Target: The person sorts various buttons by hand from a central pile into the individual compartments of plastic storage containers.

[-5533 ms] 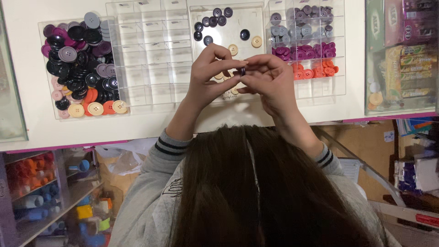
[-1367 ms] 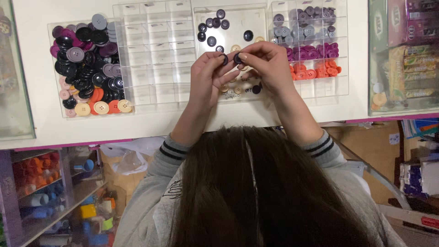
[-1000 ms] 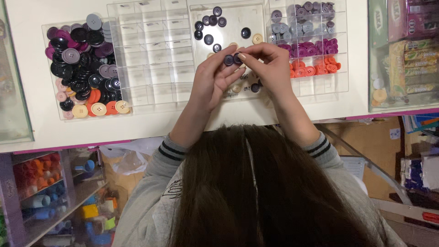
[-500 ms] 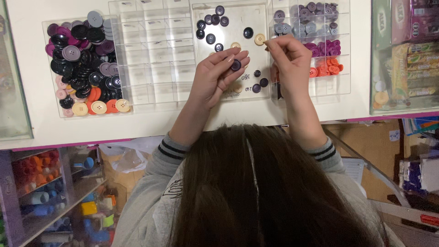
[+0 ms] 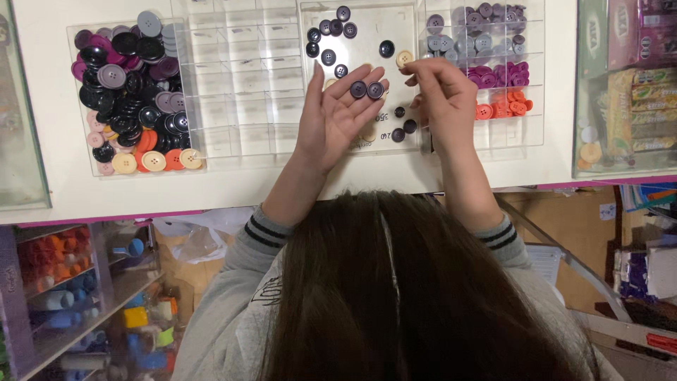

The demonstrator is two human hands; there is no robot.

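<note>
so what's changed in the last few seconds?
The hands came apart: earlier both pinched the buttons together over the tray. Now the left hand lies open, palm up, with two dark buttons on its fingers, and the right hand has drawn off to the right with curled fingers. The tray and the sorted button piles stayed put.

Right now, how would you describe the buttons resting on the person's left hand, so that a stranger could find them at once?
Start at the clear compartment organizer on the white table. Over its middle section the left hand is held open, palm up. On its fingertips rest two dark buttons, side by side; unlike the dark buttons lying loose in the tray behind, these sit on skin.
</note>
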